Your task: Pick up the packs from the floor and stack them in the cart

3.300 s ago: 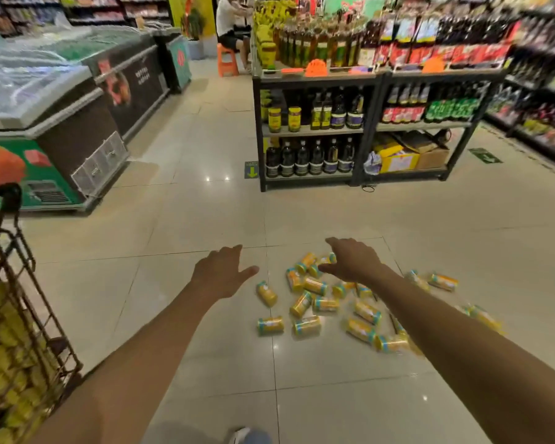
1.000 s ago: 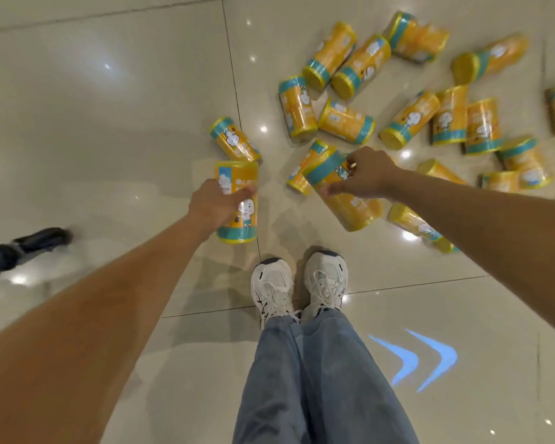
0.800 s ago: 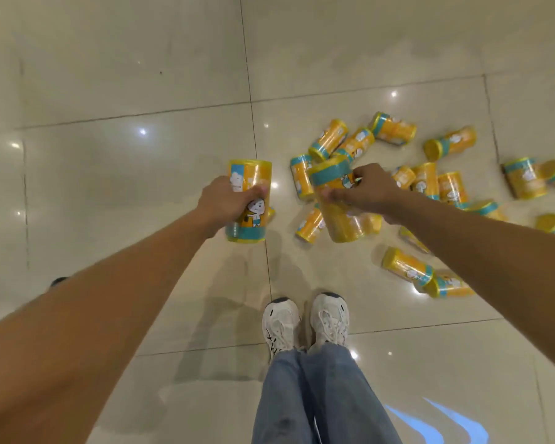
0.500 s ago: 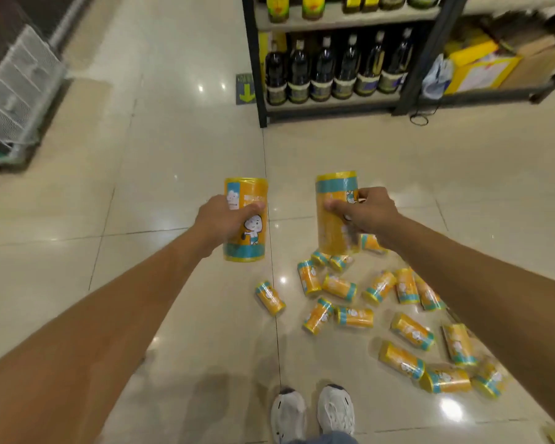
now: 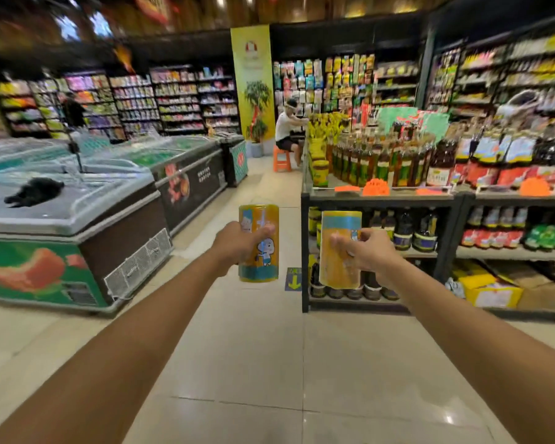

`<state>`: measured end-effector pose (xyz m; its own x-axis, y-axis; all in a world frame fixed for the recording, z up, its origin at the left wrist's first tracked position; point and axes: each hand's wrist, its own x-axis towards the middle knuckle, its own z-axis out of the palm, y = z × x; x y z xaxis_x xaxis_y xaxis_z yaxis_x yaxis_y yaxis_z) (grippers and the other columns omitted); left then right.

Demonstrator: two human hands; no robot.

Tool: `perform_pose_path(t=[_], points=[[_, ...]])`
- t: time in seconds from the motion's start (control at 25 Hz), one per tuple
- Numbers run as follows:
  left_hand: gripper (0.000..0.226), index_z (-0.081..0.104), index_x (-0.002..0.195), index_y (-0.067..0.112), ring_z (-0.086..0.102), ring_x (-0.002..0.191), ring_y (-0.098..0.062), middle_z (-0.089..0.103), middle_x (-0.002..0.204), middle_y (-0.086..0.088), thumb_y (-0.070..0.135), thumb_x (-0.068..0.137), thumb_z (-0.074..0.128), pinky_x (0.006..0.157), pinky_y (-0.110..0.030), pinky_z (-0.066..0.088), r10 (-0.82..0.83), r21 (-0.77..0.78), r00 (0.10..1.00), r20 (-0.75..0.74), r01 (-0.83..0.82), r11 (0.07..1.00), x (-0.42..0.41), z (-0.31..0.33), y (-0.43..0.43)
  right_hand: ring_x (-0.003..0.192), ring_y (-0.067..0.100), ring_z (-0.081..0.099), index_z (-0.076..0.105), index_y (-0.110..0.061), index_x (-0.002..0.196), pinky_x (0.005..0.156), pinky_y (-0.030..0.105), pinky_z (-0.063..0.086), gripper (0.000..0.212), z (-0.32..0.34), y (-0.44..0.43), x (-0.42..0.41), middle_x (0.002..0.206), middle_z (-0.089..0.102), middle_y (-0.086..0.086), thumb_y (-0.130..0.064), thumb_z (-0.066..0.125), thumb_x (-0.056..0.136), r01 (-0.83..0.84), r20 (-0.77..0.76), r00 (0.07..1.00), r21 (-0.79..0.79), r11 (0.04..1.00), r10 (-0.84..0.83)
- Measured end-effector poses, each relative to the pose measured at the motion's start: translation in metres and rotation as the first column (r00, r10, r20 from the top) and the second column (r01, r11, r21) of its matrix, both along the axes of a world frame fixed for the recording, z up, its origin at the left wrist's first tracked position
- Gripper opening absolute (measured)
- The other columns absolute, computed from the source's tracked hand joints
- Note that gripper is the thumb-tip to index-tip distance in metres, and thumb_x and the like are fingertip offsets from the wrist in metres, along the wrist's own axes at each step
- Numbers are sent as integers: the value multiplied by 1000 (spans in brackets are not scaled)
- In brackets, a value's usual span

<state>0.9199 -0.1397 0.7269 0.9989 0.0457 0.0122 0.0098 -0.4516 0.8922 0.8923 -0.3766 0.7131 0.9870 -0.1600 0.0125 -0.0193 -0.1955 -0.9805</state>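
Observation:
My left hand grips a yellow cylindrical pack with teal bands and a cartoon figure, held upright at chest height. My right hand grips a second yellow pack, also upright, with its teal band at the top. Both arms reach straight forward over the tiled floor. The other packs on the floor and the cart are out of view.
Chest freezers line the left side. A dark shelf unit with bottles stands ahead on the right, cardboard boxes on its bottom shelf. A person sits on an orange stool down the aisle.
I have picked one pack up in each hand and straightened up; my view has risen from the floor to the aisle, so the scattered packs and my feet have dropped out of sight.

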Motion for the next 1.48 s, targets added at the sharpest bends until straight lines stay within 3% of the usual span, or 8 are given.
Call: perform_pose_path(t=[0.28, 0.4, 0.68, 0.8, 0.88, 1.08, 1.32, 1.48], points=[[27, 58, 92, 21, 62, 90, -19, 66, 96, -1, 46, 85, 64, 77, -33, 50, 237, -13, 969, 64, -236, 972, -63, 49, 60, 87, 19, 63, 61, -11, 104, 57, 26, 50, 38, 33, 63, 16, 106, 65, 8, -35, 74, 77, -285, 60, 958, 41, 958, 282], [37, 61, 96, 18, 64, 90, -17, 68, 100, -1, 51, 81, 68, 79, -35, 55, 406, -21, 913, 52, -405, 914, -107, 43, 93, 91, 25, 63, 59, -9, 104, 79, 41, 55, 39, 26, 102, 12, 107, 64, 12, -33, 74, 77, -443, 49, 896, 61, 894, 441], [63, 61, 115, 13, 66, 97, -22, 68, 110, -7, 59, 72, 71, 80, -33, 54, 786, -95, 615, -64, -788, 608, -276, 5, 164, 97, 29, 62, 59, -8, 107, 78, 41, 53, 39, -1, 229, -64, 107, 64, 12, -30, 73, 78, -803, -33, 592, 63, 592, 806], [52, 61, 97, 17, 66, 86, -18, 69, 99, -6, 59, 71, 72, 78, -34, 56, 883, -126, 461, -90, -884, 450, -344, -10, 191, 86, 24, 65, 65, -8, 95, 71, 37, 56, 26, -11, 280, -107, 103, 67, 16, -25, 74, 79, -886, -59, 450, 95, 454, 891], [30, 55, 84, 20, 64, 78, -16, 68, 92, -5, 47, 81, 69, 73, -31, 55, 933, -170, 350, -85, -928, 332, -383, -17, 210, 87, 22, 63, 65, -7, 98, 69, 35, 56, 29, -13, 314, -136, 103, 67, 14, -25, 75, 78, -926, -72, 363, 86, 368, 929], [34, 60, 93, 14, 61, 68, -17, 67, 90, -5, 45, 81, 70, 63, -27, 49, 975, -211, 197, -99, -962, 173, -454, -28, 267, 95, 22, 59, 60, -10, 103, 62, 26, 52, 34, -19, 399, -194, 99, 63, 6, -30, 73, 80, -970, -93, 233, 52, 239, 968], [42, 49, 65, 15, 50, 56, -17, 50, 54, -2, 47, 81, 69, 59, -26, 41, 987, -129, 117, -106, -986, 103, -515, -28, 367, 76, 12, 61, 61, -13, 95, 55, 23, 48, 27, -24, 531, -244, 90, 64, 2, -34, 71, 82, -983, -88, 177, 36, 180, 980], [31, 54, 72, 15, 54, 55, -14, 58, 49, 4, 40, 84, 68, 57, -27, 46, 981, -164, 147, -124, -978, 126, -533, -27, 427, 75, 14, 65, 66, -8, 97, 55, 24, 52, 30, -33, 601, -266, 91, 68, 5, -33, 72, 82, -990, -87, 137, 35, 140, 987]])
